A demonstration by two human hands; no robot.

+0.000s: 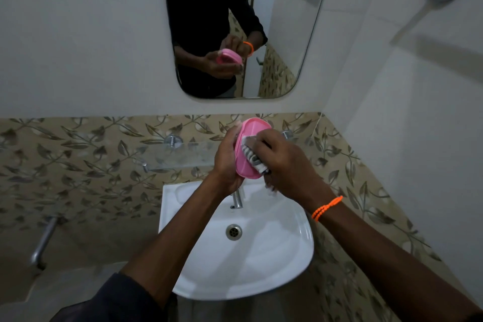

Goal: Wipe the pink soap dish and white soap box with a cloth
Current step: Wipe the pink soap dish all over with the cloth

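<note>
Presently the pink soap dish (248, 149) is gripped on edge by the left hand (226, 162) above the sink (287, 256), tilted, likely so its face is exposed. A striped cloth (252, 158) is clutched and pressed there by the right hand (285, 165). White soap box unseen.

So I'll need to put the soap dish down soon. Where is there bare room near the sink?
The glass shelf on the leafy tiles looks bare left of the left hand. The sink has bare rim left of the tap and an open bowl around the drain. It is crowded above the tap, where both hands hold the soap dish and the cloth.
</note>
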